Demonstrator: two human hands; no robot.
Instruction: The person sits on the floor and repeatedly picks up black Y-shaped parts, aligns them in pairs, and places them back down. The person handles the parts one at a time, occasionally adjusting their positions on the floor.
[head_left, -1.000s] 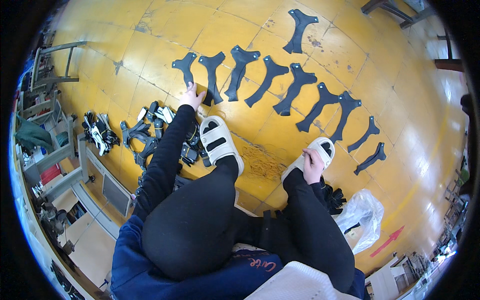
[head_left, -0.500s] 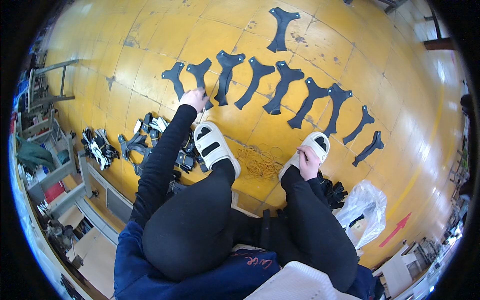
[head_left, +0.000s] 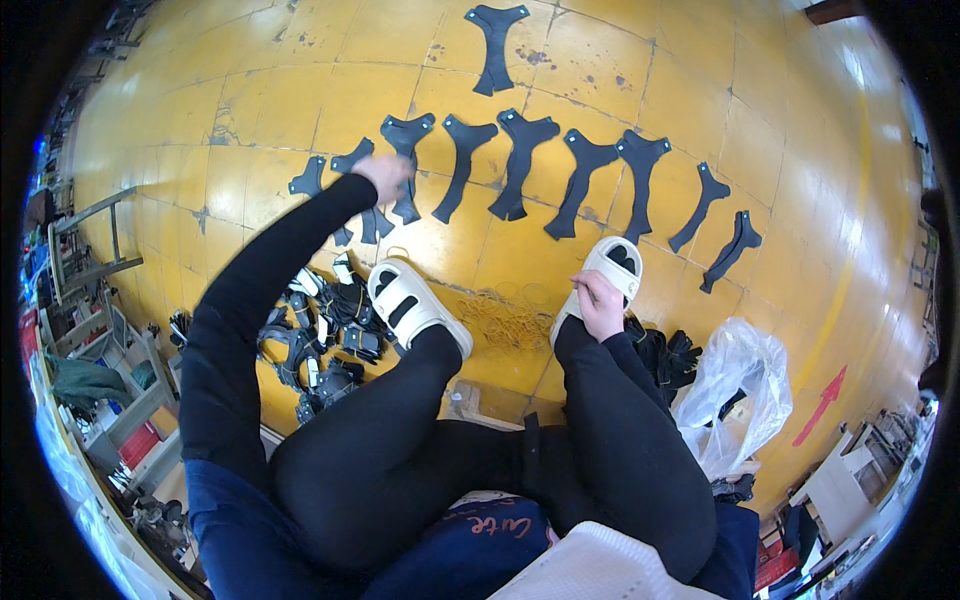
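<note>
Left hand (head_left: 385,176) fingers pressing black cut piece (head_left: 408,160), right hand (head_left: 600,305) fingers curled empty, bare floor (head_left: 300,90) beyond

Flat black Y-shaped cut pieces (head_left: 518,165): matt, thin, leather-like or synthetic sheet; cannot tell which. Yellow tiled floor (head_left: 300,90): glossy paint, scuffed and worn dark at the joints. White strapped sandals (head_left: 410,305): smooth, slightly shiny plastic or foam. Clear crumpled plastic bag (head_left: 740,385): thin, shiny film. Loose pale rubber bands (head_left: 510,315): dull. Black trousers (head_left: 400,440): matt knit cloth. Grey shelf frame (head_left: 95,240): painted metal.
</note>
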